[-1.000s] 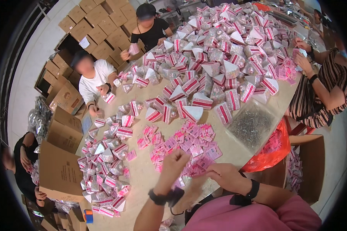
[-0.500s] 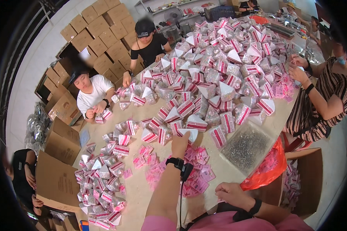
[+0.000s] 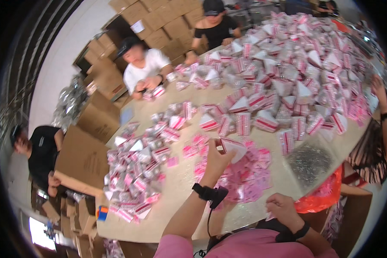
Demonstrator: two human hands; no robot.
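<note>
My left hand (image 3: 217,162) grips a triangular packet (image 3: 235,150) with a white face and a pink-striped edge, held above a heap of pink cards (image 3: 250,182). Low on the right, near the table's front edge, my right hand (image 3: 284,210) has its fingers closed. A small pale pink bit shows under those fingertips, too little to name. Beyond my left hand lies a large pile of similar clear packets (image 3: 284,86) with pink-and-white labels. A second, smaller pile of packets (image 3: 137,167) lies to the left.
A clear tray of small metal pieces (image 3: 309,165) stands right of the cards, beside a red plastic bag (image 3: 320,198). Open cardboard boxes (image 3: 82,159) stand at the left edge. Co-workers sit across the table (image 3: 185,172) and at both sides; one person's hands (image 3: 152,84) handle packets.
My left hand has lifted the packet off the near edge of the big pile and drawn it closer, over the cards. The whole view has turned toward the left.
</note>
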